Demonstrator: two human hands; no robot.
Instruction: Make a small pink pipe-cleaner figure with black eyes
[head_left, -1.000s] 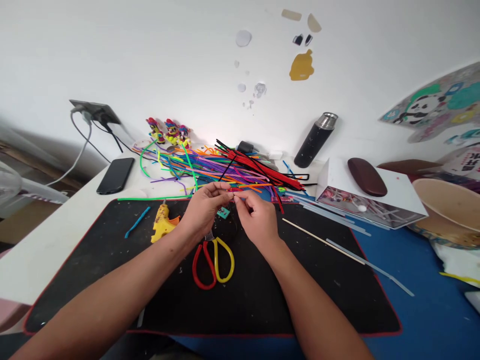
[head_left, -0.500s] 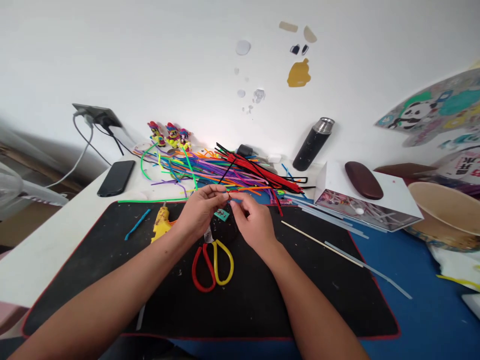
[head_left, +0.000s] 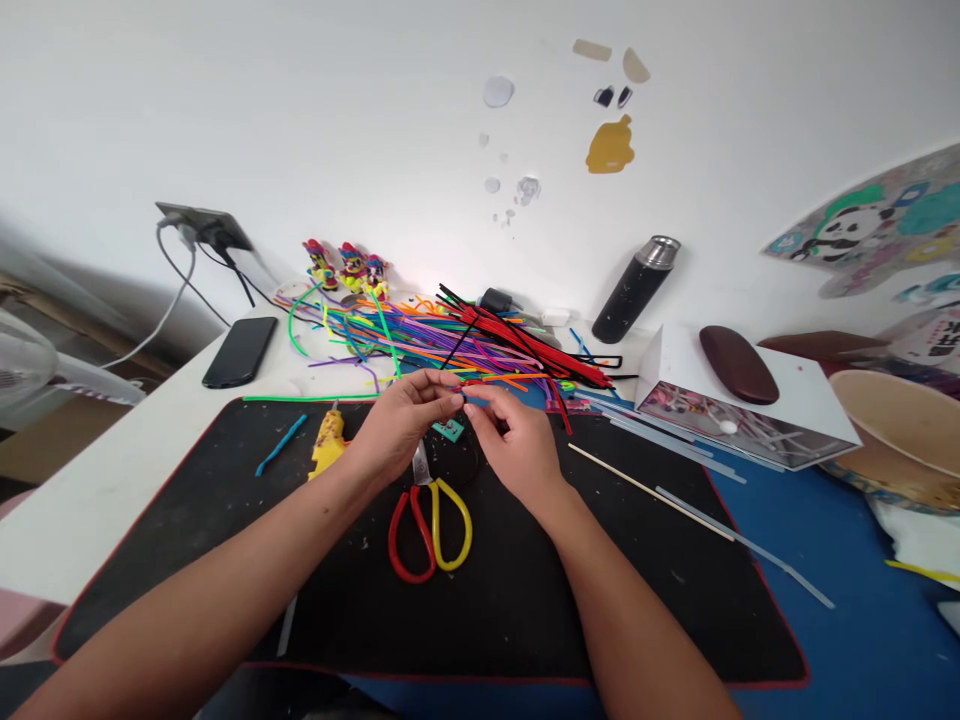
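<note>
My left hand (head_left: 401, 420) and my right hand (head_left: 514, 440) meet fingertip to fingertip above the far part of the black mat (head_left: 525, 600). Both are closed in a pinch around something tiny, mostly hidden by the fingers. Below them lie scissors (head_left: 431, 525) with one red and one yellow handle, blades pointing away. A teal piece (head_left: 450, 430) shows under the hands. Left of my left hand is a yellow glue gun (head_left: 328, 448), partly covered by my forearm. A short blue pipe cleaner (head_left: 281, 445) rests farther left on the mat.
Behind the hands spreads a heap of coloured pipe cleaners (head_left: 480, 340). Small figures (head_left: 349, 268) stand by the wall. A phone (head_left: 240, 352) lies left; a black thermos (head_left: 637, 290), a white box (head_left: 750, 430), clear glue sticks (head_left: 675, 440) and a thin wooden stick (head_left: 649, 490) are right.
The whole view has shifted slightly, so things appear a little farther right. My hands stay pinched together in nearly the same place, with only small finger movement.
</note>
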